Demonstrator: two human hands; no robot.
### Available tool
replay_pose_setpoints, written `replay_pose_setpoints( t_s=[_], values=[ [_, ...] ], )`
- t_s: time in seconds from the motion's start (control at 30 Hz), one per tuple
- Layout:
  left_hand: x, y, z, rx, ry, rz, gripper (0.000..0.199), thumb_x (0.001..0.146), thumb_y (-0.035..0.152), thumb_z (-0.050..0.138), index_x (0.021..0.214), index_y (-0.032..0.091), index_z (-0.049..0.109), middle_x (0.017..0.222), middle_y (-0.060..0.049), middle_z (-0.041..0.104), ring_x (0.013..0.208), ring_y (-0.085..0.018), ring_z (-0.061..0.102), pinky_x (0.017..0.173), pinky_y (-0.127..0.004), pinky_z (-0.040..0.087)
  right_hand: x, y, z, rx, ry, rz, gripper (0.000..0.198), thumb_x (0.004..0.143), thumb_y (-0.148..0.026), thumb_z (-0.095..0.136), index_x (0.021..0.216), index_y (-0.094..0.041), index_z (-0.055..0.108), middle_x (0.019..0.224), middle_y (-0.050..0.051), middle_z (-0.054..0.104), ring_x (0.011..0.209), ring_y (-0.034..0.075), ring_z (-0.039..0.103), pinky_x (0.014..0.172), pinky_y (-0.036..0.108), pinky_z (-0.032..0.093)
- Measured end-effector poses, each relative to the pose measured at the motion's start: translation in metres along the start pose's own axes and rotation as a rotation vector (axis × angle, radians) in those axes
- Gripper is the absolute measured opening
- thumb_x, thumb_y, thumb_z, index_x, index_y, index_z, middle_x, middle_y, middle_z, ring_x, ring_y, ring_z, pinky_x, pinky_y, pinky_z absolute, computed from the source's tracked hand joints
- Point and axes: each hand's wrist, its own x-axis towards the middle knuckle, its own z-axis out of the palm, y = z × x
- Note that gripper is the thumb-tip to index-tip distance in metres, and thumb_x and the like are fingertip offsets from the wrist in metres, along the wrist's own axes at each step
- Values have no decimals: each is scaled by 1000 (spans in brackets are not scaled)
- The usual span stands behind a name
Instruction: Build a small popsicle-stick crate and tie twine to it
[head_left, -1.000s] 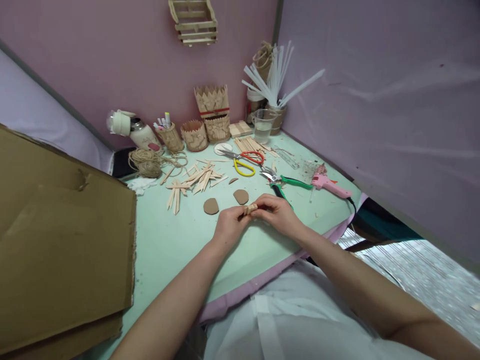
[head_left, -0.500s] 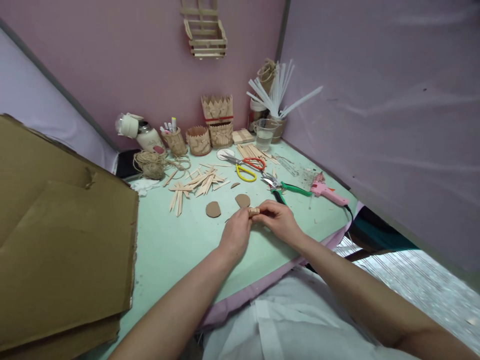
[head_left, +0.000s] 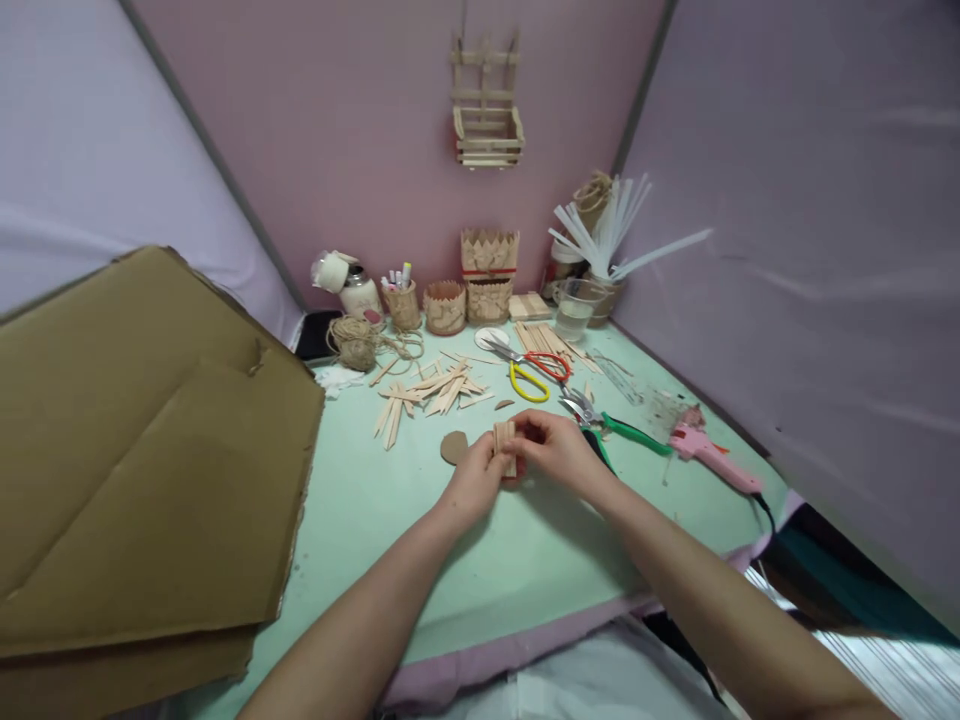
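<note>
Both hands are on a small piece of wooden sticks (head_left: 504, 437) laid side by side, with a bit of red at its lower edge. My left hand (head_left: 471, 482) grips its left side, fingers closed. From the other side, my right hand (head_left: 556, 450) pinches it with thumb and fingertips. Just left of the piece, a rounded brown cardboard cutout (head_left: 452, 447) lies flat on the table. A small cardboard sliver (head_left: 505, 404) lies beyond the hands. Part of the held piece is hidden by my fingers.
Cut wooden sticks (head_left: 446, 386) lie scattered beyond the hands. Scissors (head_left: 536, 365), green-handled pliers (head_left: 634, 434) and a pink glue gun (head_left: 712, 458) lie to the right. A large cardboard sheet (head_left: 165, 440) stands left. A plastic cup of liquid (head_left: 574, 318) stands behind.
The view has shifted, so the table appears lower and farther right. The stick piece has been turned and now shows its slats upright. One cardboard cutout is no longer visible near the hands.
</note>
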Motion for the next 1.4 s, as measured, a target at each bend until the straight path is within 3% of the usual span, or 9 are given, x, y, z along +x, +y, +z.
replay_pose_setpoints(
  t_s=[0.2, 0.4, 0.57, 0.73, 0.9, 1.03, 1.1, 1.27, 1.4],
  values=[
    [-2, 18, -21, -458, -225, -347, 34, 78, 40, 74, 92, 14, 57, 78, -4, 65, 66, -11, 63, 66, -24, 52, 24, 1, -8, 102, -272, 26, 38, 77, -30, 69, 113, -20, 64, 95, 3, 63, 72, 14, 62, 64, 27, 50],
    [-1, 12, -36, -588, -551, -454, 49, 65, 45, 85, 91, 13, 58, 75, -4, 68, 63, -13, 66, 63, -25, 53, 19, 2, -27, 423, -688, 168, 62, 73, -34, 78, 130, -22, 55, 110, 6, 62, 95, 18, 62, 83, 32, 49],
    [-1, 6, -37, -540, -688, -512, 49, 66, 48, 84, 90, 11, 63, 74, -4, 69, 63, -13, 66, 65, -26, 53, 13, -3, -32, 307, -672, 8, 38, 73, -30, 80, 108, -22, 68, 111, 5, 56, 102, 19, 56, 87, 30, 44],
    [1, 7, -36, -488, -571, -507, 53, 64, 51, 85, 91, 13, 62, 69, -1, 66, 60, -10, 59, 58, -21, 44, 10, -5, -32, 153, -600, -24, 17, 82, -24, 71, 98, -22, 67, 91, 0, 54, 85, 14, 56, 76, 25, 43],
    [1, 11, -34, -299, -520, -468, 51, 70, 60, 76, 87, 15, 59, 69, 0, 63, 61, -10, 56, 59, -22, 40, 7, -7, -31, -66, -576, -71, 7, 89, -22, 61, 95, -21, 65, 92, 1, 60, 82, 13, 58, 73, 24, 43],
    [0, 18, -33, -314, -492, -462, 52, 73, 63, 72, 89, 14, 60, 74, -2, 65, 59, -9, 54, 57, -22, 40, 6, -7, -36, -116, -558, -102, 9, 91, -26, 58, 97, -22, 64, 94, 3, 65, 85, 15, 61, 74, 25, 46],
    [0, 21, -34, -368, -418, -468, 55, 73, 65, 70, 92, 14, 60, 80, -5, 67, 60, -10, 58, 56, -22, 41, 9, -2, -41, -114, -469, -94, 10, 90, -27, 59, 96, -23, 65, 95, 4, 67, 86, 16, 62, 75, 26, 47],
    [5, 22, -40, -388, -143, -436, 50, 81, 59, 65, 100, 12, 62, 81, -7, 69, 54, -7, 52, 47, -20, 32, 23, 22, -50, -240, -33, 39, 21, 84, -37, 61, 98, -22, 65, 99, 7, 69, 85, 21, 64, 74, 31, 49],
    [10, 23, -44, -306, 80, -370, 31, 85, 44, 65, 93, 14, 62, 70, -1, 62, 49, -5, 40, 46, -20, 27, 33, 32, -49, -345, 39, 118, 25, 81, -39, 57, 96, -21, 66, 94, 7, 70, 79, 22, 63, 70, 33, 49]
  ],
)
